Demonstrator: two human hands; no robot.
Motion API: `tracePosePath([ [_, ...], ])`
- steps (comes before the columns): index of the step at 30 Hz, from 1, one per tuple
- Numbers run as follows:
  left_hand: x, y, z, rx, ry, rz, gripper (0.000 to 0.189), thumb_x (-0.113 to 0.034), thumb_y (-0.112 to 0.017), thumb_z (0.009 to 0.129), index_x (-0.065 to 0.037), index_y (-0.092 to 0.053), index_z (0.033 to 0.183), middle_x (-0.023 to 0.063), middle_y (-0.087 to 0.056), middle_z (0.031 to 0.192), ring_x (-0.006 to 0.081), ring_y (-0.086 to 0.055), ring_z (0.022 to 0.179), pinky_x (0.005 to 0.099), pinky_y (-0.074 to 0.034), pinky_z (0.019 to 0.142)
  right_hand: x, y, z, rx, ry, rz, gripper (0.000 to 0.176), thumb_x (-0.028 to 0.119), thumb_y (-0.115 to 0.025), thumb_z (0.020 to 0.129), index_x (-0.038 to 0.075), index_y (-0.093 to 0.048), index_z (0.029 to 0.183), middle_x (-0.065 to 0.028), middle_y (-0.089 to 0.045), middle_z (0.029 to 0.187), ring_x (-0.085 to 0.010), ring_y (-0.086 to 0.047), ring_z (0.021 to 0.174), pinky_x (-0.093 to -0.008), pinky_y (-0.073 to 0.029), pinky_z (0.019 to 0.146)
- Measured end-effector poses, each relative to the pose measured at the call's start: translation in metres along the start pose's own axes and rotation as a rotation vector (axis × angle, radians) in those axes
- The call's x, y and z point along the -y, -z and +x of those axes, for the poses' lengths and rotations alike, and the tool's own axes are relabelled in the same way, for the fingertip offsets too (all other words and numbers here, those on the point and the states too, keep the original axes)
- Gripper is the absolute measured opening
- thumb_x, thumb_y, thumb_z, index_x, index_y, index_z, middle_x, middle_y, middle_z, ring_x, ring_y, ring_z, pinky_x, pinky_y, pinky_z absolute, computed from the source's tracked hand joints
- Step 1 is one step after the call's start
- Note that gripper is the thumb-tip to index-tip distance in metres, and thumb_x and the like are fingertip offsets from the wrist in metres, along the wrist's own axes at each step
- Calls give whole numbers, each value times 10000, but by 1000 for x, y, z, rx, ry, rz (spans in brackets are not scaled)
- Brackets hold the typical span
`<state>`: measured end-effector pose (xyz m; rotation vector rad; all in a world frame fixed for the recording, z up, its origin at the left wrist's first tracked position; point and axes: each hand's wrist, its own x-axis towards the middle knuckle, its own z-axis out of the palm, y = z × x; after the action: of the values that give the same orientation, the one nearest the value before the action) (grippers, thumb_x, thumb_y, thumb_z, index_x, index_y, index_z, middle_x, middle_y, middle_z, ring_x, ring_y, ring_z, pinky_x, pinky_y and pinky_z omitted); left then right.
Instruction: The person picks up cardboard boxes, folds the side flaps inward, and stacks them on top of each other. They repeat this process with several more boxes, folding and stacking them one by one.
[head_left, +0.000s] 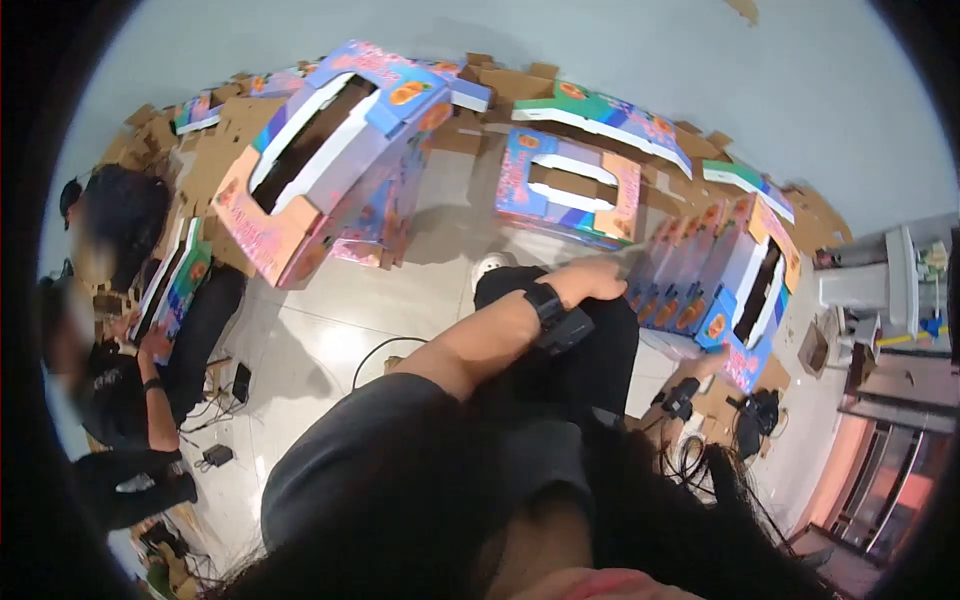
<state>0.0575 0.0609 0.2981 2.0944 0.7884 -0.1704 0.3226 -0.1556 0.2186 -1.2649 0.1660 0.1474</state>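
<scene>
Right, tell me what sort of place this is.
Probably a packing room or small workshop. Printed boxes with cut-out openings stand on the pale floor, brown cardboard lies along the wall, and another person on the left has their hands at a similar box.

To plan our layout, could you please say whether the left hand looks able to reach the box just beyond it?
Probably yes: nothing visible blocks the way from the left hand to that box, though the row of boxes stands close beside the hand.

No readable text or numbers
</scene>
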Motion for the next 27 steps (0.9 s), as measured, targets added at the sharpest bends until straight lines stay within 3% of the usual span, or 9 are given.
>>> tracePosePath([
  [4,9,2,2,-451,-247,-255,404,-242,-597,869,-44,-527,1213,161,-590,1183,330,-548,1127,419,-428,953,11,-8,-11,-171,136,-246,585,411,-624,779,-1,-527,1184,-155,-601,1110,-323,-576,998,-467,-426,879],
  [7,14,35,-18,-854,-450,-704,337,-117,-603,880,-45,-520,1199,115,-604,1135,238,-555,1117,356,-434,945,40,-33,-43,-571,179,-778,584,406,-647,742,-3,-545,1146,-168,-607,1110,-345,-579,1005,-475,-429,875],
  [9,41,58,-53,-1141,-534,-660,278,-114,-591,898,-51,-538,1164,62,-613,1001,154,-599,932,299,-483,838,52,-43,-47,-657,215,-897,583,405,-654,730,-4,-552,1133,-172,-609,1109,-352,-580,1007,-477,-430,874],
  [17,268,14,-234,-429,407,-1598,240,-298,-535,933,-96,-560,1059,20,-594,943,122,-586,770,231,-468,633,48,-71,-64,-233,782,-789,618,222,-646,754,-74,-456,1263,-259,-482,1266,-389,-465,1154,-471,-365,977],
  [19,281,6,-290,-501,510,-1651,238,-269,-509,937,-62,-571,1037,34,-612,947,170,-607,791,265,-502,693,51,-79,-68,-140,921,-746,634,177,-645,760,-91,-432,1295,-281,-450,1305,-398,-437,1190,-469,-349,1003],
  [20,335,-15,-311,-355,227,-1945,204,-206,-468,943,-52,-572,1025,45,-618,913,158,-609,781,256,-501,674,54,-86,-78,-57,864,-696,626,183,-645,777,-85,-426,1299,-274,-448,1299,-388,-444,1169,-468,-354,997],
  [22,346,-19,-355,-628,102,-2020,227,-200,-419,956,-31,-567,986,60,-645,915,160,-624,803,278,-509,693,65,-102,-111,103,750,-602,611,195,-645,811,-74,-412,1308,-261,-445,1288,-367,-459,1125,-464,-365,986],
  [24,315,-3,-375,-1246,269,-2046,488,-421,-412,945,-14,-459,1210,129,-592,1139,245,-567,1049,387,-438,904,52,-101,-105,190,773,-591,561,185,-633,852,-36,-410,1316,-210,-457,1267,-297,-479,1051,-417,-398,928],
  [27,268,39,-384,-1477,271,-1861,770,-628,-451,862,-38,-369,1349,136,-521,1268,259,-477,1199,398,-316,1015,64,-115,-143,211,653,-671,505,116,-613,848,-35,-426,1293,-184,-478,1256,-246,-490,1054,-353,-444,860],
])
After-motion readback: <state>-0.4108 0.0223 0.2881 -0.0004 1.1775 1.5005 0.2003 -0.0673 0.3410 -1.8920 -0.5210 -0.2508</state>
